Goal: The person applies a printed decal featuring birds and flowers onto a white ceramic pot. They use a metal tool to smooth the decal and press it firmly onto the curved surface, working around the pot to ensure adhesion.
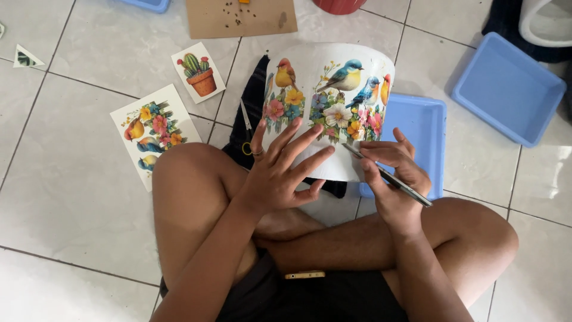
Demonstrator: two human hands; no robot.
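A white pot [329, 71] decorated with colourful bird and flower pictures lies tilted on my crossed legs. My left hand [280, 170] rests flat against its side with fingers spread, steadying it; a ring sits on one finger. My right hand [390, 179] grips a thin dark brush or pen [387, 176] whose tip touches the flower picture near the pot's lower right side. A pair of scissors [245, 128] lies on a black cloth [253, 98] just left of the pot.
Two picture sheets lie on the tiled floor at left: birds and flowers [154, 132] and a cactus [198, 73]. A blue tray [417, 128] sits behind the pot, another blue tray [506, 89] at right. A cardboard piece [238, 18] and a red pot [338, 6] lie at the top.
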